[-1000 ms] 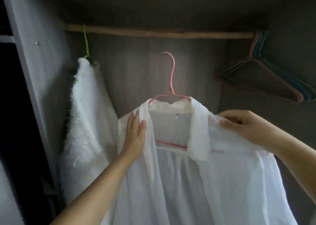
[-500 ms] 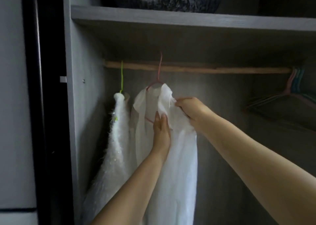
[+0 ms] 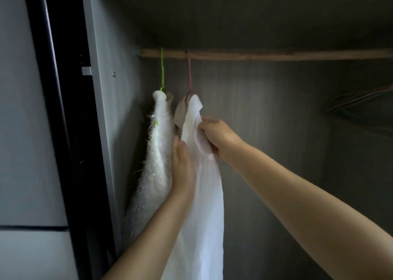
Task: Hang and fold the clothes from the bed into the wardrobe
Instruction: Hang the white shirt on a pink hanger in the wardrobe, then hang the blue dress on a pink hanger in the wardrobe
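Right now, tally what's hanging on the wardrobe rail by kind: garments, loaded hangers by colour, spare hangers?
Garments on the rail: 2, the fuzzy white garment and the white shirt.
Green hangers carrying a garment: 1.
Pink hangers carrying a garment: 1.
Spare hangers: 1 bunch at the right, too dim to count singly.
Total: 4 things plus that bunch.

garments [image 3: 204, 194]: 2 | rail [image 3: 276, 55]: 1 | hands [image 3: 217, 137]: 2
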Available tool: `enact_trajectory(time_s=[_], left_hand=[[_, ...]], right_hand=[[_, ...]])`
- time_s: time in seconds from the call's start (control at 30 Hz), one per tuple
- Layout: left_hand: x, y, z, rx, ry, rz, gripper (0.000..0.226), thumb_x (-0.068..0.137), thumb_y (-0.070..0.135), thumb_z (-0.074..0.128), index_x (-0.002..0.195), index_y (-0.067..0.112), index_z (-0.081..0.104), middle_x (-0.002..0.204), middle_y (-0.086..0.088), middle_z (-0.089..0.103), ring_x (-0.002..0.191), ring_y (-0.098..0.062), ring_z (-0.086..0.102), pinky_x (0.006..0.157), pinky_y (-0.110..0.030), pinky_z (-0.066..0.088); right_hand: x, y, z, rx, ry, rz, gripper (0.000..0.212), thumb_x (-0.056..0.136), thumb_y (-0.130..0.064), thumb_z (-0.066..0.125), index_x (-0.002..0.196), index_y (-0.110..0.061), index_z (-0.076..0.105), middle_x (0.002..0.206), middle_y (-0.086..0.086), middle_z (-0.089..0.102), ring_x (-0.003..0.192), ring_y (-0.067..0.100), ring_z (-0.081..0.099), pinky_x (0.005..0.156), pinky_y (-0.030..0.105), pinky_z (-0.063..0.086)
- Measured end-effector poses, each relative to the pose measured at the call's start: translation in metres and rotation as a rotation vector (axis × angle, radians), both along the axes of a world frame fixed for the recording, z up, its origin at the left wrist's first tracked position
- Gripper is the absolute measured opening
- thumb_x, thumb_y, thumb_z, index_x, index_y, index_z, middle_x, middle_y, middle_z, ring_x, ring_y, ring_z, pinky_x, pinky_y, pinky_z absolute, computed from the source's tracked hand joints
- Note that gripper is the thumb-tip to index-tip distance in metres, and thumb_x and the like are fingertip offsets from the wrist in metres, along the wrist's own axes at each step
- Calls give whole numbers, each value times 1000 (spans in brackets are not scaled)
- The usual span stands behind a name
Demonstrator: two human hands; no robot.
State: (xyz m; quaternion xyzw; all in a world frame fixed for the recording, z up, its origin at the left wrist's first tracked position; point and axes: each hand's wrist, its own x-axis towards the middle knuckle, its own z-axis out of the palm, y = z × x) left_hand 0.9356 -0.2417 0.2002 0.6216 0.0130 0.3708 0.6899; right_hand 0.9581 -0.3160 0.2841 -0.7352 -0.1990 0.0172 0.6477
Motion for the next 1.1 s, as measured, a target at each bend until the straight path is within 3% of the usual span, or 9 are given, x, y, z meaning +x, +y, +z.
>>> enact_trajectory(time_s=[0.07,0.17,0.3,0.37,0.47,0.6,0.73,0.83,1.1], left_hand=[[-4,2,12,9,-56,121,45,105,28,26,148,19,29,153,5,30,133,0,28,91,1,19],[-25,-6,33,135,-217,189,41,104,25,30,144,17,36,150,4,34,128,5,30,94,5,20],[-45,-46,36,465,-480,161,40,96,29,37,127,8,53,139,-9,46,131,-12,39,111,-24,30],[-46,-78,26,630,-553,121,37,95,23,39,121,2,57,135,-14,48,128,-13,40,110,-23,30],[-36,-134,-2,672,-468,-92,40,94,28,38,118,2,59,130,-14,51,124,-15,44,106,-13,28],[-25,-212,-50,701,-212,-366,44,90,34,40,118,4,58,122,-11,54,117,-21,50,103,-26,35],[-78,-322,-105,865,-79,-708,45,89,33,41,123,7,56,125,-13,52,117,-27,49,102,-32,35],[-133,-390,-137,928,-24,-915,35,95,22,49,126,5,53,128,-17,49,116,-30,49,100,-28,34],[-318,-537,-197,1100,-43,-1343,39,99,28,44,135,13,44,137,-14,44,123,-29,45,101,-37,35]], right_hand=[[0,-11,-4,-30,-38,-19,28,100,-22,36,122,-20,53,88,4,59,70,17,57,59,25,46],[5,-39,-12,-28,-70,-105,27,102,-29,37,122,-18,49,85,0,58,64,14,54,55,24,38],[2,-96,-33,-33,-78,-286,26,102,-27,37,125,-20,48,85,-3,56,63,10,54,55,23,38],[-5,-132,-50,-98,-99,-400,29,102,-26,37,128,-19,48,86,-4,57,63,10,55,53,21,40],[-27,-200,-83,-245,-124,-606,34,100,-26,38,132,-19,46,103,2,62,75,17,62,60,25,48],[-82,-292,-126,-573,-127,-862,41,97,-28,41,136,-18,42,125,8,56,109,29,57,92,37,47],[-173,-388,-180,-792,23,-1074,45,95,-26,43,139,-16,39,127,14,52,113,33,54,94,41,45],[-245,-436,-216,-881,221,-1108,46,96,-29,44,141,-19,36,134,12,47,120,31,49,95,42,44],[-488,-545,-281,-888,593,-1393,44,96,-28,44,138,-19,40,133,10,44,112,29,52,85,38,49]])
